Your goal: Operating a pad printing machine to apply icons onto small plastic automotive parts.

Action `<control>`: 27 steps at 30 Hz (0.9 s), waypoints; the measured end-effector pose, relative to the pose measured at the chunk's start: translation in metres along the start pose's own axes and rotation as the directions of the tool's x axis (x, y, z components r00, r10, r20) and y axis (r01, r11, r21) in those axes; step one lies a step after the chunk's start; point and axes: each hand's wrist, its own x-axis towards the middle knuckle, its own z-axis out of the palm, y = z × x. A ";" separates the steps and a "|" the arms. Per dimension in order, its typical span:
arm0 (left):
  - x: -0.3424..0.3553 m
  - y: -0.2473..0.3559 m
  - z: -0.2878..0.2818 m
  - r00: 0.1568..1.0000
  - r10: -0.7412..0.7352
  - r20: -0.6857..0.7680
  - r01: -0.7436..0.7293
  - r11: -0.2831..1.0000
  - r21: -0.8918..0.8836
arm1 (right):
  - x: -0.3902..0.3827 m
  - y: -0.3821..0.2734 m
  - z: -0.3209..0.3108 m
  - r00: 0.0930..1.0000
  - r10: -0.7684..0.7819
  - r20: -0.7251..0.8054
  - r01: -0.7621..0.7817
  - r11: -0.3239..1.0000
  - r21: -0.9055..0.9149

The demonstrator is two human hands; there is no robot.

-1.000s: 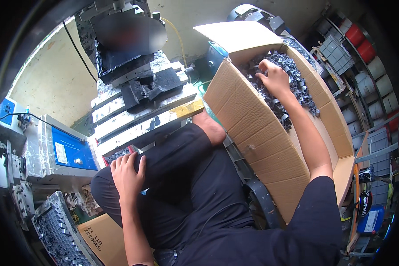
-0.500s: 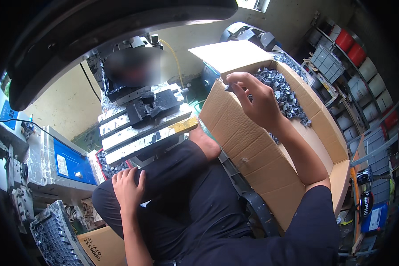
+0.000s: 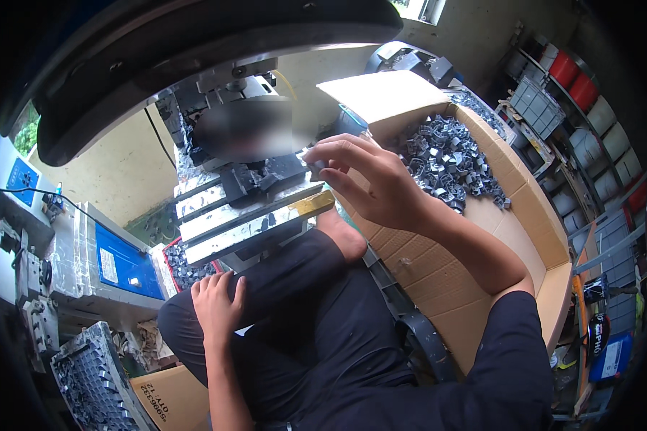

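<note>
My right hand (image 3: pixel 370 179) is raised near the right end of the machine's table, thumb and fingers pinched on a small grey metal part that the fingertips partly cover. Just to the left of it sits a dark fixture block (image 3: pixel 259 178), clamped on the slotted machine table (image 3: pixel 223 233). A heap of similar small grey metal parts (image 3: pixel 449 158) lies in the open cardboard box (image 3: pixel 474 284), below and to the right of that hand. My left hand (image 3: pixel 218 305) lies on my bent knee, fingers stretched out and holding nothing.
A dark machine head (image 3: pixel 216 65) hangs over the table, with a blurred patch beneath it. At the left stand a blue-fronted cabinet (image 3: pixel 126 262), a red tray of small parts (image 3: pixel 183 266) and a grey crate (image 3: pixel 93 381). Shelves with red containers (image 3: pixel 564 68) line the right.
My right hand has moved left from over the box's edge to the machine table, carrying the small metal part. The view has shifted slightly; my left hand stays on the knee.
</note>
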 end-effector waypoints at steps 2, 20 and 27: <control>0.002 0.001 0.000 1.000 -0.025 0.019 0.025 1.000 0.001 | -0.003 0.003 0.001 0.999 0.025 0.031 -0.025 1.000 -0.006; 0.037 0.044 -0.122 0.833 -0.348 -0.430 -0.043 0.735 -0.677 | 0.001 0.009 0.008 0.987 -0.069 -0.148 0.044 0.985 -0.169; 0.108 0.100 -0.143 0.971 0.105 -0.216 -0.184 0.903 -0.389 | 0.004 0.010 0.009 0.989 0.117 -0.091 -0.115 0.993 0.027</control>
